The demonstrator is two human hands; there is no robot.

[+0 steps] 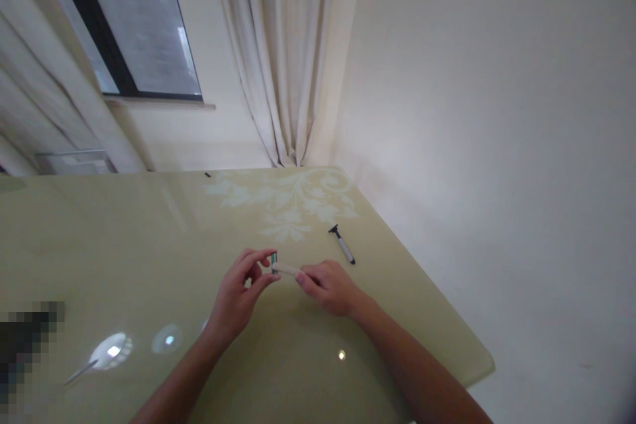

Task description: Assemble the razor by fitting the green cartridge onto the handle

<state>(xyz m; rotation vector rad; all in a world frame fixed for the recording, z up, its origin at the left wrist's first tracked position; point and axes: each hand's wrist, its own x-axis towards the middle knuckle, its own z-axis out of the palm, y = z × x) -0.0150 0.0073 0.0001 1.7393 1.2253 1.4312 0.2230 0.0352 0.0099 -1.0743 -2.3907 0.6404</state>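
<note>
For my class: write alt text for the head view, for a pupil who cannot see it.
A left hand pinches a small teal-and-dark piece between thumb and finger, while the right hand holds a pale stick whose end meets it, over a glossy table. A grey-handled razor lies beyond the right hand; curtains and a window are behind.

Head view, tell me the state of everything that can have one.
Left hand, pinching the green piece
Right hand, gripping the pale stick
Green piece, upright
Pale stick, tip at the green piece, joined or not unclear
Razor, lying on the table, not held
Curtain, gathered, hanging
Window, glass exposed, shut or not unclear
</note>
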